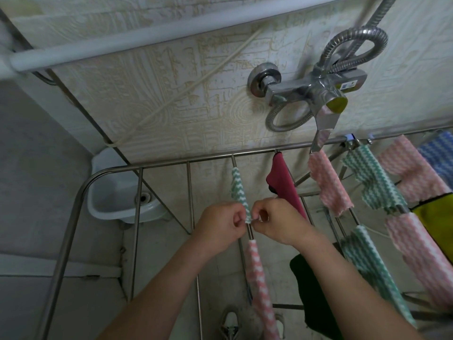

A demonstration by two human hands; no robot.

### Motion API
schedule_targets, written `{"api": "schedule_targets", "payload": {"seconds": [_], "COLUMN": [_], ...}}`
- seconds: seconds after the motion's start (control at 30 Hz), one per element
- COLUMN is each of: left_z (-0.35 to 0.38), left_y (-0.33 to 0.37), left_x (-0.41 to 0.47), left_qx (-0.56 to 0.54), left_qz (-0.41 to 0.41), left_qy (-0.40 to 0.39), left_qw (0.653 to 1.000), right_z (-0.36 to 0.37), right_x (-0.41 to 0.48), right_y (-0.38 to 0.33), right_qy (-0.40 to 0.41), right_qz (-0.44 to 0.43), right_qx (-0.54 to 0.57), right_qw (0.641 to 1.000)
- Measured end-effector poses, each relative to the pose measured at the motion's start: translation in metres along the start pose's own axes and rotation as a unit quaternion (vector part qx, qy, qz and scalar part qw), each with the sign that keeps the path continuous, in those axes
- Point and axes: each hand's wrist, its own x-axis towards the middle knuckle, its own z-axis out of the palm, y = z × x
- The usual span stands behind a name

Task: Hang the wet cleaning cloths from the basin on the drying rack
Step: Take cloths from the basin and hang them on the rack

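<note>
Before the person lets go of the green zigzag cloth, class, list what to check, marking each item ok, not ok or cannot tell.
1. Grip: left hand and right hand both pinch the green zigzag cloth at its near end: ok.
2. Cloth lies on its rod: ok.
3. Cloth spread wide to dry: bunched narrow, not ok.
4. Gap from the pink zigzag cloth on the same rod: bare metal between, ok.
5. Apart from the maroon cloth on the next rod: ok.
6. Equal length hanging each side: cannot tell.
</note>
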Motion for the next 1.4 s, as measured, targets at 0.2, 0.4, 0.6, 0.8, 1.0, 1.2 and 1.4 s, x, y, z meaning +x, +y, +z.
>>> {"api": "schedule_targets", "payload": {"seconds": [0.2, 0.4, 0.6, 0.8, 1.0, 1.2, 1.4], "left_z": [0.009, 0.013, 0.018, 0.021, 0.021, 0.008, 0.014], "left_y": [-0.01, -0.018, -0.009, -0.01, -0.01, 0.001, -0.006], "left_x": [-0.02, -0.027, -0.025, -0.024, -0.02, 0.023, 0.069], "left_qx": [0.15, 0.168, 0.169, 0.152, 0.103, -0.048, -0.076], "left_qz": [0.182, 0.18, 0.176, 0.163, 0.099, -0.087, -0.144], "left_qy": [0.068, 0.036, 0.053, 0.093, 0.006, 0.155, 0.052], "left_qw": [0.969, 0.969, 0.968, 0.97, 0.99, 0.983, 0.985], "right_z": [0.018, 0.021, 0.023, 0.021, 0.029, 0.038, 0.037], "right_x": [-0.02, 0.0, 0.026, 0.034, 0.024, 0.011, 0.001], "right_y": [0.001, -0.004, -0.022, -0.035, -0.024, -0.008, -0.014], "right_qy": [0.079, 0.141, 0.145, 0.298, 0.185, 0.093, 0.064], "right_qz": [-0.019, 0.144, 0.199, 0.058, 0.132, 0.255, 0.285], "right_qx": [-0.067, 0.229, 0.238, 0.071, 0.121, 0.367, 0.551], "right_qw": [0.994, 0.952, 0.94, 0.95, 0.966, 0.89, 0.782]}}
